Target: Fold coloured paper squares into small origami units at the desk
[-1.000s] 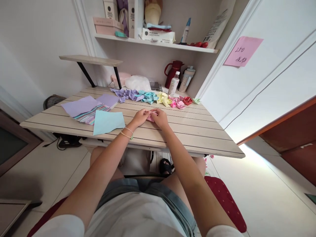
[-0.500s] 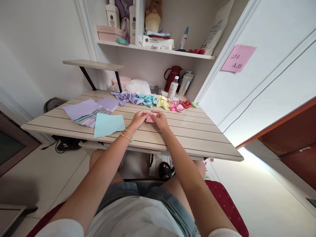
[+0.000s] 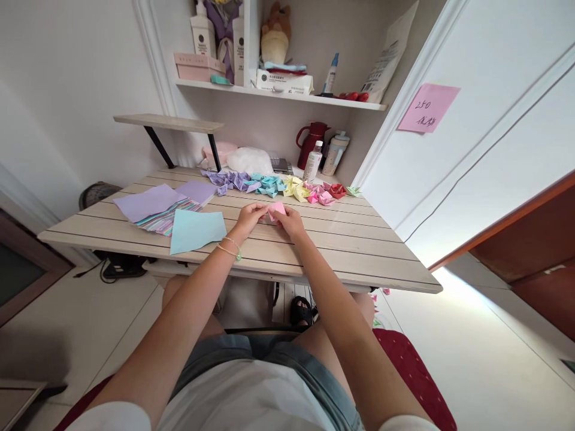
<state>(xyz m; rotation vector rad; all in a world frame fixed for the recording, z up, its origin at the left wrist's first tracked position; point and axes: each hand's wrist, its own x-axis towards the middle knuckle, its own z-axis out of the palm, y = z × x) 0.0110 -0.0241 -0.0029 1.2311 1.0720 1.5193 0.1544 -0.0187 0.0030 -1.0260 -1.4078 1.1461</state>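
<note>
A small piece of folded pink paper [image 3: 277,209] is held up just over the middle of the desk. My right hand [image 3: 291,222] pinches its lower right part between thumb and fingers. My left hand [image 3: 250,218] is closed in a pinch at the paper's left edge; its fingertips meet the paper there. Behind the hands lies a row of folded paper pieces: purple [image 3: 229,181], blue [image 3: 268,184], yellow [image 3: 296,188], pink [image 3: 321,194] and red [image 3: 337,190]. A light blue sheet [image 3: 197,230] lies flat to the left of my left hand.
A fanned stack of coloured paper [image 3: 164,220] with a purple sheet [image 3: 146,202] on top is at the desk's left. A bottle [image 3: 313,161], a red jug [image 3: 311,143] and a tumbler [image 3: 335,153] stand at the back. A small raised shelf [image 3: 168,123] overhangs the back left.
The pink paper has been lifted from lying low between the hands and tilted up, showing a lighter face. My hands have moved slightly apart.
</note>
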